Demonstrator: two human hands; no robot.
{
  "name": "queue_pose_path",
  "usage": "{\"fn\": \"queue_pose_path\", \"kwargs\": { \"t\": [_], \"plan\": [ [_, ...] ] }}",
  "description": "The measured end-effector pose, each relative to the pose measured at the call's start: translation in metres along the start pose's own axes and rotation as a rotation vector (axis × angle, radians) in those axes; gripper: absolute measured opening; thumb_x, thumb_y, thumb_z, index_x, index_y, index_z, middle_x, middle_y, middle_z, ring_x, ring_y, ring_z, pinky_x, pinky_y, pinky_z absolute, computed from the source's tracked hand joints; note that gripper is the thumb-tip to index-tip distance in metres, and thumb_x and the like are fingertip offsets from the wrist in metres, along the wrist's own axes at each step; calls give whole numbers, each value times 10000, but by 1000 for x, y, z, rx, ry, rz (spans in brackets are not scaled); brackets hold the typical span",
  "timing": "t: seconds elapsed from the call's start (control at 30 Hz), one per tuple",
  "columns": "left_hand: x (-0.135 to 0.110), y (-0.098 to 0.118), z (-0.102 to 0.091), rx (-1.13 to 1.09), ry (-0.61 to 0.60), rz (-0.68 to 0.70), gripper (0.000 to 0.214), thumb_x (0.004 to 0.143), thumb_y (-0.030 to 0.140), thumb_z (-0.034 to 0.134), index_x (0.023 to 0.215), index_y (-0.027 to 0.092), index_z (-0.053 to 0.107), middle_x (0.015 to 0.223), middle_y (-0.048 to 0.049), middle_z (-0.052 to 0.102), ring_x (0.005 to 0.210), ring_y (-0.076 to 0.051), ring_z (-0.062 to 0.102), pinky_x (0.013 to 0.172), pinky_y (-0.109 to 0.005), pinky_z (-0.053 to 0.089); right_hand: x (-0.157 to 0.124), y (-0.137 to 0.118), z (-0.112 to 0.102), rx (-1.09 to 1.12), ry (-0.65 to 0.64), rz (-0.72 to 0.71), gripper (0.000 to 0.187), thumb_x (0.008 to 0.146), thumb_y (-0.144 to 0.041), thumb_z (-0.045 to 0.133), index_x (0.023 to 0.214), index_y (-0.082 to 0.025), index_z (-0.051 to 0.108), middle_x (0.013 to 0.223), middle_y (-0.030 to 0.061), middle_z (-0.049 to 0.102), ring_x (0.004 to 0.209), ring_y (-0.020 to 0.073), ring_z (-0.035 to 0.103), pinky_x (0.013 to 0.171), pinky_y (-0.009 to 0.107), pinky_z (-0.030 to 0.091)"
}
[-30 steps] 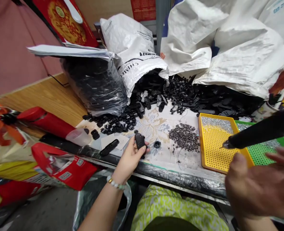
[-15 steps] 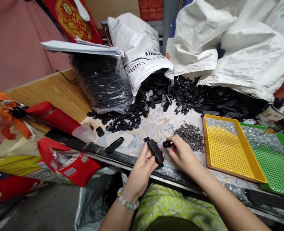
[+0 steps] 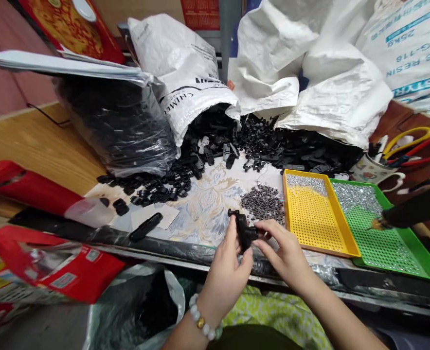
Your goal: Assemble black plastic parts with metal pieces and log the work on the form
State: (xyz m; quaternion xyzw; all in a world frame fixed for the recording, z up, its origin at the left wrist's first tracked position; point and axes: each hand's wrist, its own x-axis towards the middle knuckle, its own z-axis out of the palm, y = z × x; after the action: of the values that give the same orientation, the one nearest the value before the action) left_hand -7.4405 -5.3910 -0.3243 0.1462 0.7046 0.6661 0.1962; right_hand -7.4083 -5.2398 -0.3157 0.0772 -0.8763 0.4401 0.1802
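Note:
Between thumb and fingers, my left hand (image 3: pixel 233 265) grips a long black plastic part (image 3: pixel 241 228), tilted upright over the table's front edge, with a small knob at its top. My right hand (image 3: pixel 282 248) pinches a small black plastic piece (image 3: pixel 252 232) against the side of that part. Fingers hide part of where the two meet. To the left, a similar long black part (image 3: pixel 145 227) lies by white paper cards (image 3: pixel 169 217). Behind my hands is a heap of tiny dark metal-looking pieces (image 3: pixel 262 203).
On the right lie a yellow perforated tray (image 3: pixel 317 218) and a green one (image 3: pixel 393 243), both holding small silvery pieces. A dark tool (image 3: pixel 415 206) hangs over the green tray. White sacks (image 3: pixel 196 92) spill black parts at the back. A red bottle (image 3: pixel 32 187) lies left.
My right hand has brought the small black piece against the long part, which my left hand has turned more upright. The camera view has shifted to the right.

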Motion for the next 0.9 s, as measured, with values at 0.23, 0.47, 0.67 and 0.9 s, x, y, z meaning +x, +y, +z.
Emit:
{"fn": "queue_pose_path", "kwargs": {
  "t": [0.23, 0.47, 0.67, 0.9],
  "plan": [
    [-1, -4, 11, 514, 85, 234, 685, 850, 236, 469, 1424, 158, 105, 1371, -172, 408, 1209, -263, 460, 982, -420, 412, -6, -2, -6, -1, 43, 94, 157, 825, -224, 578, 976, -206, 541, 845, 17, 569, 764, 140, 540, 680, 256, 445],
    [0, -5, 16, 723, 143, 331, 628, 859, 220, 439, 1406, 109, 151, 1325, -200, 456, 1155, -272, 509, 926, -406, 452, -11, -11, -4, -43, 8, 272, 112, 851, -216, 523, 957, -181, 529, 791, 20, 556, 712, 145, 531, 657, 273, 445],
    [1, -9, 13, 471, 90, 230, 687, 818, 153, 452, 1422, 138, 125, 1333, -179, 455, 1179, -259, 491, 969, -400, 426, -12, -7, 0, -130, 33, 89, 199, 847, -162, 506, 1046, -170, 491, 861, 57, 562, 782, 172, 538, 694, 310, 476],
    [2, -3, 7, 115, -70, 3, 762, 779, 88, 444, 1430, 178, 59, 1348, -156, 439, 1134, -195, 530, 947, -334, 447, -8, 5, -8, -292, -12, -221, 317, 868, -82, 422, 1164, -187, 469, 1047, 112, 543, 954, 202, 514, 791, 355, 487]
  ]
}}
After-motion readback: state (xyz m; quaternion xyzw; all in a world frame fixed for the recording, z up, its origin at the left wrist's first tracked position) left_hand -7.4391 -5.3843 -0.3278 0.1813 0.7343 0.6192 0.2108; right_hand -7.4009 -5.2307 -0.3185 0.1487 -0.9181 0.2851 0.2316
